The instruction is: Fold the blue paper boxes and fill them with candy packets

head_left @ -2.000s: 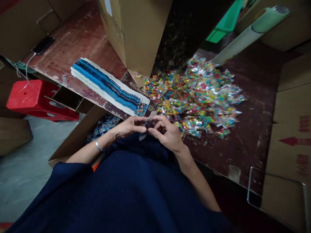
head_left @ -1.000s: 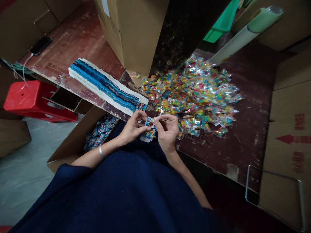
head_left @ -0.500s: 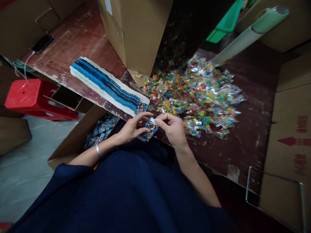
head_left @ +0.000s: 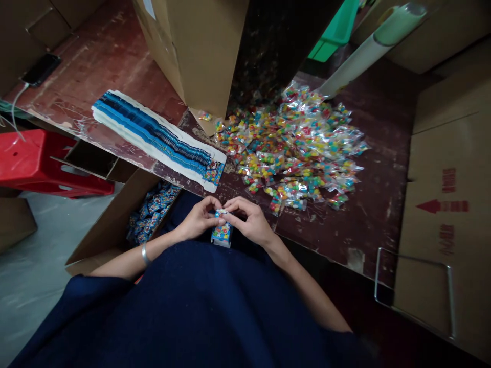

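A small blue printed candy box [head_left: 221, 232] is upright between my two hands, close to my body and in front of the table edge. My left hand [head_left: 201, 219] pinches its upper left side. Thumb and fingers of my right hand [head_left: 247, 220] close on the upper right part, at the top end. The lower end of the box shows white flaps standing out. Beyond my hands lies a long overlapping row of flat blue-and-white cartons [head_left: 161, 138]. To the right of that row spreads a heap of clear bags of colourful candies [head_left: 299, 148].
A cardboard box of finished-looking blue packs [head_left: 151, 209] stands below the table edge at left. A tall carton [head_left: 207, 51] rises behind the candy. There are a red stool [head_left: 49, 161], a phone [head_left: 41, 69], a white tube [head_left: 368, 51] and a metal frame [head_left: 414, 260].
Both hands have drawn the small box down and left, nearer my body, and turned it more upright. The view has shifted slightly to the right.
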{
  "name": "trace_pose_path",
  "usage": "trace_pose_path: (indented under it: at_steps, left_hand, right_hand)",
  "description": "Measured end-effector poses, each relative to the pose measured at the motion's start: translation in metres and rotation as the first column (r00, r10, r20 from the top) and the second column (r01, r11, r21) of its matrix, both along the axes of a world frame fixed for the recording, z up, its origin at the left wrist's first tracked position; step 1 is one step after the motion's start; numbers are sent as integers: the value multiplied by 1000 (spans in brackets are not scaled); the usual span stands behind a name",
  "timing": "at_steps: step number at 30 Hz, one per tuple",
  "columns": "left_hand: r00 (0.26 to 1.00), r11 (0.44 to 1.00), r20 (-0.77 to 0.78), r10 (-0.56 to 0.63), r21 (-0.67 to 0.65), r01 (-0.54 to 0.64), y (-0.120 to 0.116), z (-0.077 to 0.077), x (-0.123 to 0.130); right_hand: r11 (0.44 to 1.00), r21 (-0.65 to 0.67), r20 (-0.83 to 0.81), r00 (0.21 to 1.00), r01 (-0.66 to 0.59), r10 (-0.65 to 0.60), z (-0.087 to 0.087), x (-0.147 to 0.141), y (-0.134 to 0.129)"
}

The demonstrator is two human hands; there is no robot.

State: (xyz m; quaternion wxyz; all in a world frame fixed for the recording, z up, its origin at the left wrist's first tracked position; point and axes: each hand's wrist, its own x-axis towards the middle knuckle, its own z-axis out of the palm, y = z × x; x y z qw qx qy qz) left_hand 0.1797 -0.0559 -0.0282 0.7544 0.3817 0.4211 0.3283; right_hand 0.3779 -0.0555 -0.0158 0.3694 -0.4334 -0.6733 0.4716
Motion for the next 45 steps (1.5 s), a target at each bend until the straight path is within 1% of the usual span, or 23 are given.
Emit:
trace_pose_path:
  at_steps: [2,3,4,5,6,7,9,11,12,13,14,16,18,19,21,24,27,30,32,36,39,42,45]
  left_hand:
    - [997,998,-58,-59,9,60,0,-1,-9]
    - [992,996,-96,-84,24,86,3,-1,-15]
    - [984,992,-135,-112,46,119,7,1,-22]
    - [972,983,-178,-154,74,169,13,4,-29]
    - [951,965,-224,-212,106,240,20,7,-37]
    - [919,934,-275,-284,139,330,27,10,-45]
    - [804,820,-377,-460,168,547,42,18,-59]
    - [661,681,-457,-595,151,717,55,23,-68]
    - [613,637,-485,-624,138,758,59,25,-70]
    - [597,628,-506,-622,133,767,62,26,-70]
    - [617,652,-518,-593,142,745,64,27,-69]
    - [724,752,-487,-488,186,633,64,25,-61]
    - [832,834,-377,-407,217,507,62,22,-48]
    - [869,861,-316,-382,222,459,60,19,-41]
    - [916,897,-219,-337,221,383,56,14,-24]
    - [956,933,-134,-260,222,284,48,9,-3]
    - [975,951,-100,-197,223,215,43,9,8]
    - [988,962,-106,-110,239,133,40,10,12]
    - [991,964,-118,-58,253,86,39,10,11]
    - [985,949,-169,-33,304,84,38,12,9]
    - [974,933,-220,-57,335,130,39,15,8]
    - [976,923,-208,-68,358,141,39,17,9]
    - [986,919,-166,-22,384,85,38,19,13]
  right_hand:
    - [999,-15,27,999,-37,37,-3,6,-3]
    - [1000,26,82,997,-4,2,-4,12,-2]
    - [994,95,166,983,60,-75,-5,20,1]
    - [968,198,267,941,156,-207,-7,31,4]
    - [921,306,384,854,240,-350,-9,42,9]
    - [877,388,489,743,284,-457,-12,54,15]
    - [856,454,636,582,249,-506,-18,75,25]
    - [874,452,712,517,181,-475,-23,89,32]
    - [877,451,720,512,167,-468,-23,93,34]
    - [871,459,705,524,176,-478,-22,95,36]
    - [853,474,663,550,216,-508,-20,94,36]
    - [781,487,479,628,391,-613,-11,87,36]
    - [704,399,212,688,587,-694,3,72,33]
    - [686,324,87,702,651,-707,11,62,31]
    - [709,208,-47,731,673,-680,24,42,28]
    - [762,145,-107,776,631,-622,34,18,25]
    - [786,161,-113,802,597,-587,33,8,26]
    - [792,316,19,831,523,-557,29,11,29]
    - [808,415,131,851,419,-509,31,18,31]
    - [856,462,261,887,233,-382,40,36,39]
    - [878,458,324,895,137,-308,44,43,46]
    - [920,390,339,922,42,-186,40,39,48]
    - [948,298,235,953,117,-191,31,29,42]
